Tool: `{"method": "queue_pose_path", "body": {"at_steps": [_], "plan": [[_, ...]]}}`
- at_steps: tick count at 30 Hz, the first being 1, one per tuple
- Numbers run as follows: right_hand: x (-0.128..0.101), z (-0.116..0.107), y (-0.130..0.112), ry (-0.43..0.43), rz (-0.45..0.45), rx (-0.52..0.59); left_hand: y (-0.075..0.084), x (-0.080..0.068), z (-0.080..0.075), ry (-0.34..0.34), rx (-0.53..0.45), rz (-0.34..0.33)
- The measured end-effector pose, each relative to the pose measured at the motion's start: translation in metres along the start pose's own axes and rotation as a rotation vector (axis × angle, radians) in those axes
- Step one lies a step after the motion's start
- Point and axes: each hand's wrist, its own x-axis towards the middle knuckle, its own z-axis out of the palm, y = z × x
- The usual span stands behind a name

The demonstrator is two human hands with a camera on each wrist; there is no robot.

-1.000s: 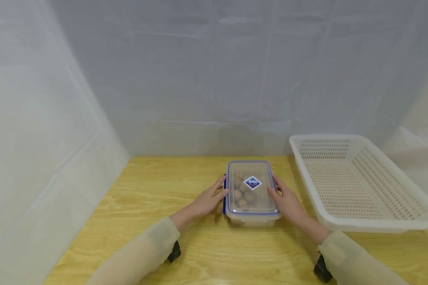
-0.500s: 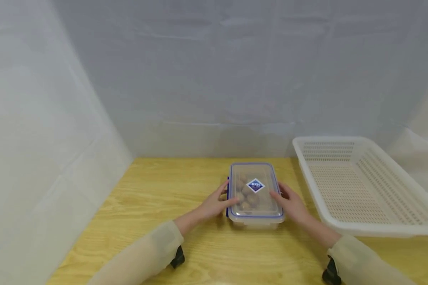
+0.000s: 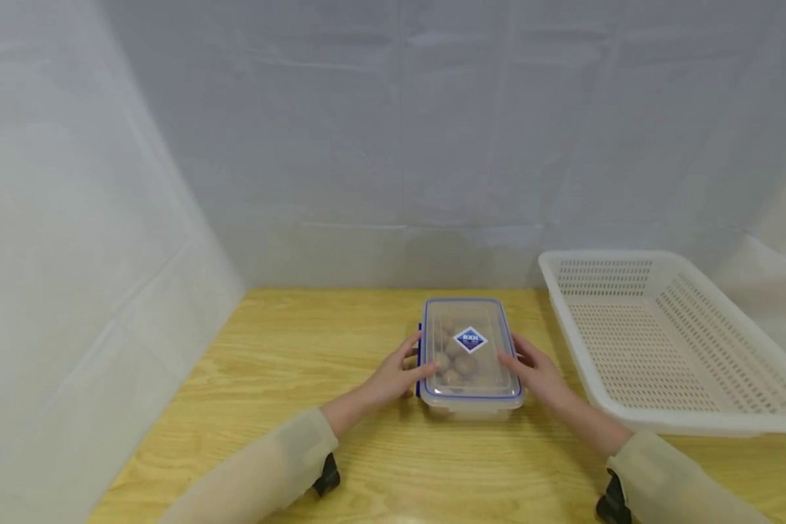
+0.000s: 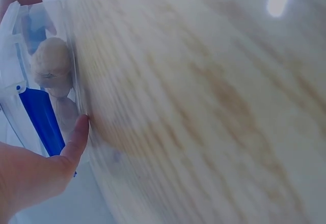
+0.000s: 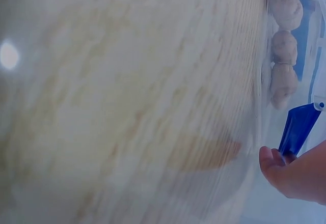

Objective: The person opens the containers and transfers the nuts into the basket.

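A clear plastic food container [image 3: 478, 371] with a blue-rimmed lid and a diamond-shaped label stands on the table, with several round brownish lumps [image 3: 457, 364] visible inside. My left hand [image 3: 396, 375] holds its left side, thumb over the lid and the other fingers down by the wall. On the opposite side my right hand [image 3: 540, 375] grips it the same way, thumb at the lid's edge. Both wrist views show a blue side latch [image 4: 43, 119] swung out from the wall. In the right wrist view, curled fingers lie at the other blue latch [image 5: 299, 127].
To the right of the container stands a large white perforated plastic basket [image 3: 583, 364]. The wood-grain table [image 3: 301, 342] ends at a pale sheet [image 3: 367, 145] hung along the back, and similar sheeting runs along the left side.
My left thumb has moved from the container's left edge onto its lid. My right hand keeps its place. The whole head view has shifted slightly.
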Motion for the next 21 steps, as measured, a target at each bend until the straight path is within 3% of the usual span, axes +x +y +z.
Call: {"method": "queue_pose_path", "body": {"at_steps": [6, 21], "plan": [[-0.0024, 0.0002, -0.0023, -0.015, 0.029, 0.100, -0.0008, 0.0021, -0.0004, 0.002, -0.063, 0.002], [-0.0037, 0.0010, -0.0050, -0.015, 0.053, 0.122, 0.0038, 0.0040, 0.0012, -0.006, -0.123, -0.007]]}}
